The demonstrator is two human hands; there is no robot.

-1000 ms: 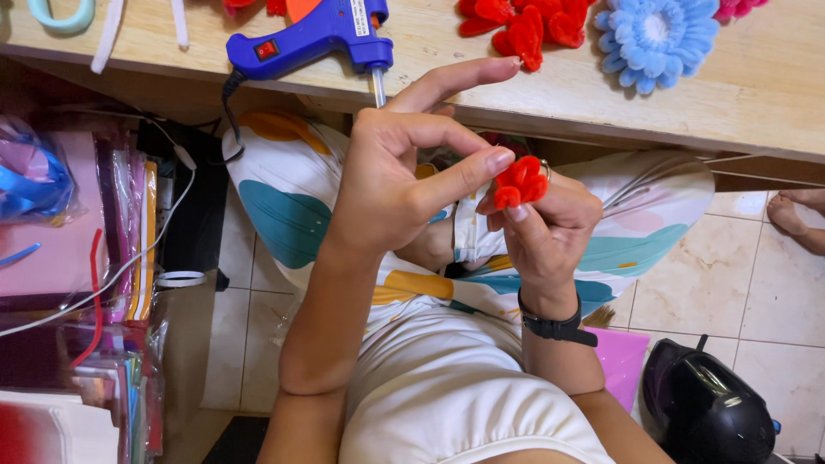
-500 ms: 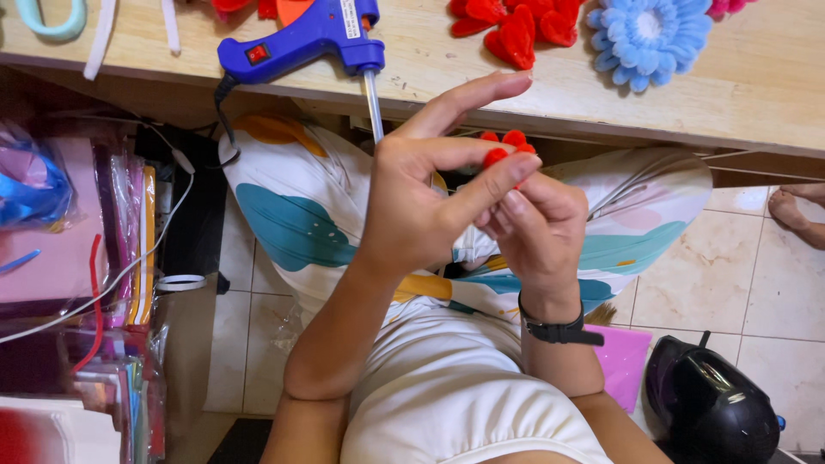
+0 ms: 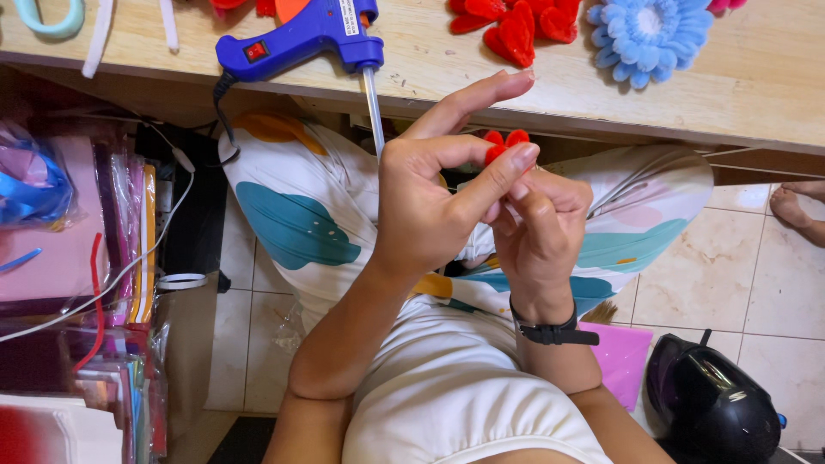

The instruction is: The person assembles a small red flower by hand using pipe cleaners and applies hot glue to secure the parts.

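Red felt, a small flower piece point(image 3: 497, 146), sits pinched between both hands above the lap, just below the edge of the wooden surface point(image 3: 430, 60). The left hand point(image 3: 430, 202) closes thumb and middle finger on it, with the index finger stretched out toward one o'clock. The right hand point(image 3: 541, 228), a black watch on its wrist, is curled shut around the piece from below, touching the left fingers. At eleven o'clock from the hands a blue glue gun point(image 3: 301, 39) lies on the surface, its metal nozzle overhanging the edge. Red felt petals point(image 3: 516, 30) and a blue felt flower point(image 3: 649, 34) lie at twelve to one o'clock. A black helmet point(image 3: 709, 404) rests on the tiled floor at four o'clock.
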